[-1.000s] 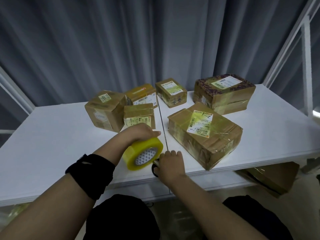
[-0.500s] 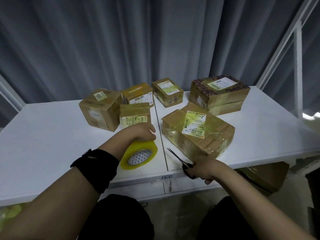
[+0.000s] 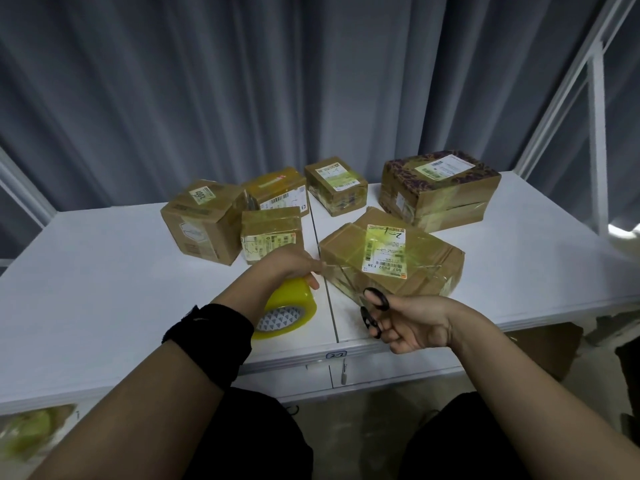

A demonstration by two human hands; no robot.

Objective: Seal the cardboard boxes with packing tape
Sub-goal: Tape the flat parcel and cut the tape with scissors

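White table (image 3: pixel 104 289) before a grey pleated curtain (image 3: pixel 242 81), white frame (image 3: pixel 595 133) at the right. On the tabletop, six cardboard boxes in a loose cluster: a large box (image 3: pixel 436 268) nearest, just right of the table's middle seam, glossy with tape and bearing a white label; behind it a purple-topped box (image 3: pixel 440 199); farther left a small back box (image 3: pixel 336 188), a barcode box (image 3: pixel 277 192), a squat front box (image 3: pixel 270 226) and a left box (image 3: pixel 201 223), these last three touching. Left hand (image 3: pixel 287 268), black wristband (image 3: pixel 211 337) on the forearm, curled over the top of the yellow tape roll (image 3: pixel 291 310), tilted on the table just left of the seam. Faint clear strip of tape from that hand toward the large box's near corner. Right hand (image 3: pixel 412 323) gripping black scissors (image 3: pixel 375 306) by the loops, blades aimed at that corner; blades too blurred to judge. More cardboard (image 3: pixel 543 348) beneath the table at the right.
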